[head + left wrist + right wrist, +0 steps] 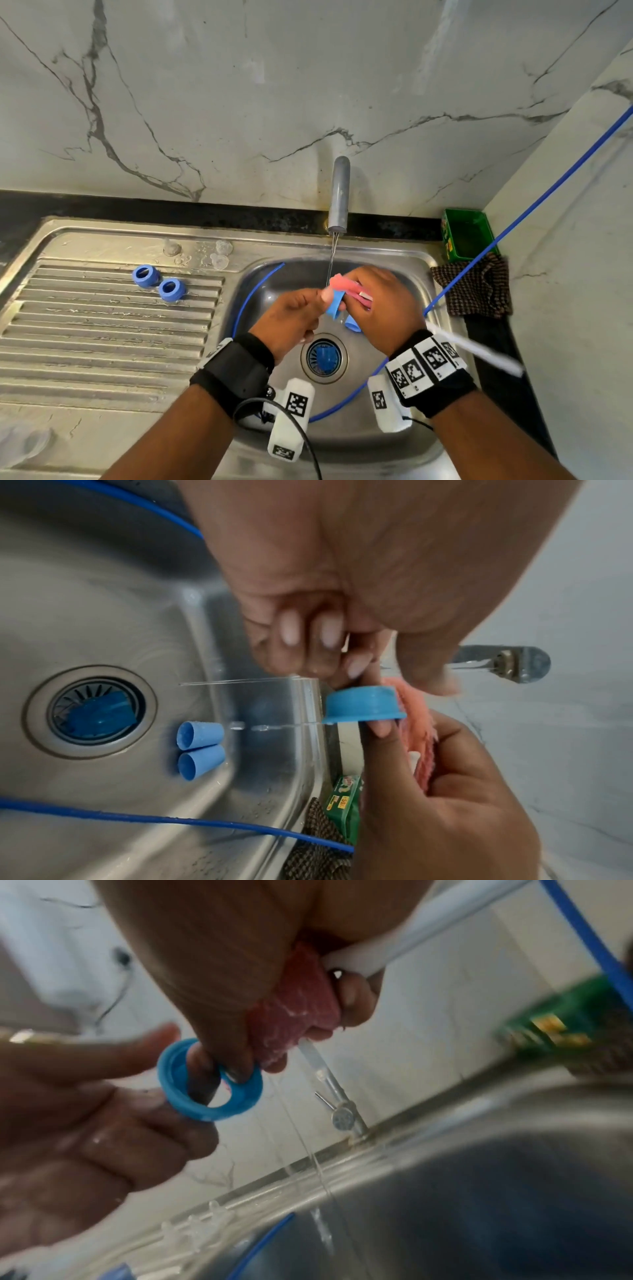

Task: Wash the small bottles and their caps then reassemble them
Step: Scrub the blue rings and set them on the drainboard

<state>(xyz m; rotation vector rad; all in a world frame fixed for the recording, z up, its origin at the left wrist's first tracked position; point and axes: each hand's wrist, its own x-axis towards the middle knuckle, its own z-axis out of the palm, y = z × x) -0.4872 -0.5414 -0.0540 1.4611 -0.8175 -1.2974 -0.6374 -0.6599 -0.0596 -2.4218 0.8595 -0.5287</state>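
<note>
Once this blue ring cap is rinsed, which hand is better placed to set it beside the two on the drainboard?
Left, probably. The left hand already pinches the blue ring cap and is nearer the two ring caps on the drainboard. The right hand is occupied gripping the pink brush.

Steel sink (102, 236), blue caps (159, 281) on drainboard

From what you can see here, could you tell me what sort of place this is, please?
Most likely a home kitchen: a steel sink with a ribbed draining board, a running tap on a marble-look wall, and a checked cloth beside it.
</note>
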